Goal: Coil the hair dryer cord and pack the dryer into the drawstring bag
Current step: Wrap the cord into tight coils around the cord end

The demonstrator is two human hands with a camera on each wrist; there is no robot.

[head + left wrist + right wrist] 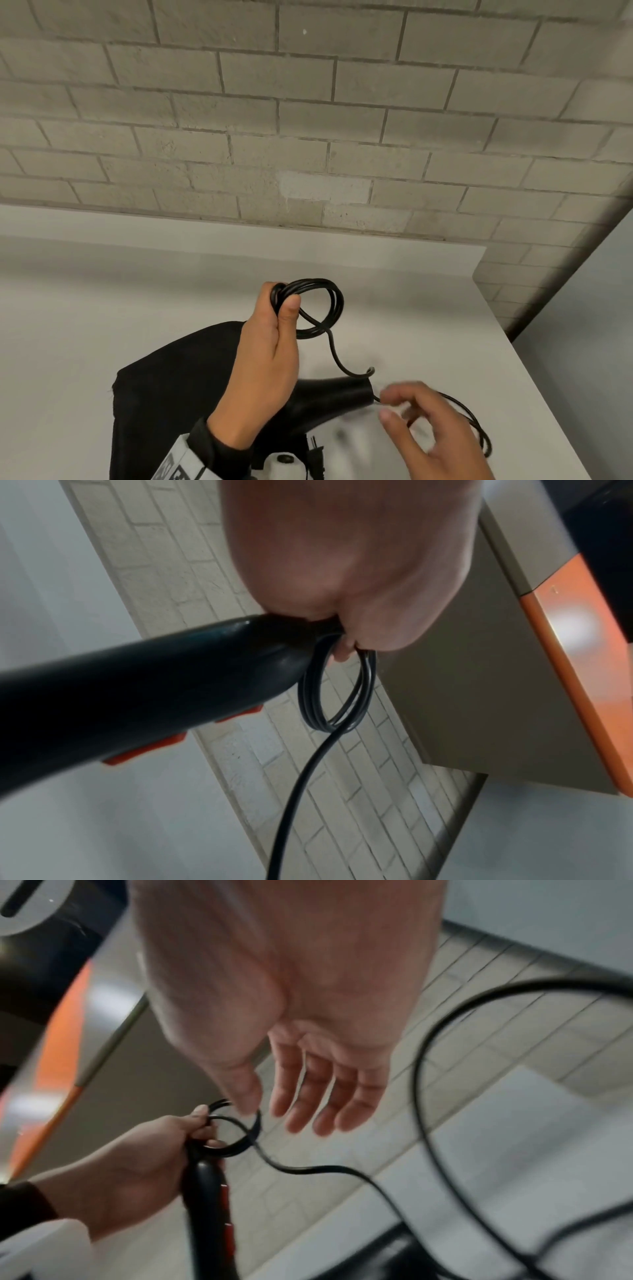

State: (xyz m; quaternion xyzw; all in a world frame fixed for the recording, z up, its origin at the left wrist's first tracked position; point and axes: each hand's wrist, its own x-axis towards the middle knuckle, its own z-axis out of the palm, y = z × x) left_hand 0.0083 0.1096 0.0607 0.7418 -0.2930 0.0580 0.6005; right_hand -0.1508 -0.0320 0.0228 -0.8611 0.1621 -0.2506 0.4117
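Observation:
My left hand point(281, 310) is raised over the table and grips the end of the black hair dryer's handle point(137, 696) together with a small coil of cord point(322, 308). The dryer's barrel point(329, 394) points right, below that hand. The handle has red switches. From the coil the loose cord point(421, 1069) drops and swings in a wide loop round my right hand point(421, 421). That hand is blurred, with straight spread fingers point(308, 1096) holding nothing. The black drawstring bag point(164, 394) lies flat on the table under my left forearm. The plug point(317, 452) shows near the bottom edge.
The white table point(102, 308) runs back to a grey brick wall point(308, 120); its right edge point(534, 359) drops off close to my right hand. A grey and orange cabinet point(514, 669) shows in the wrist views.

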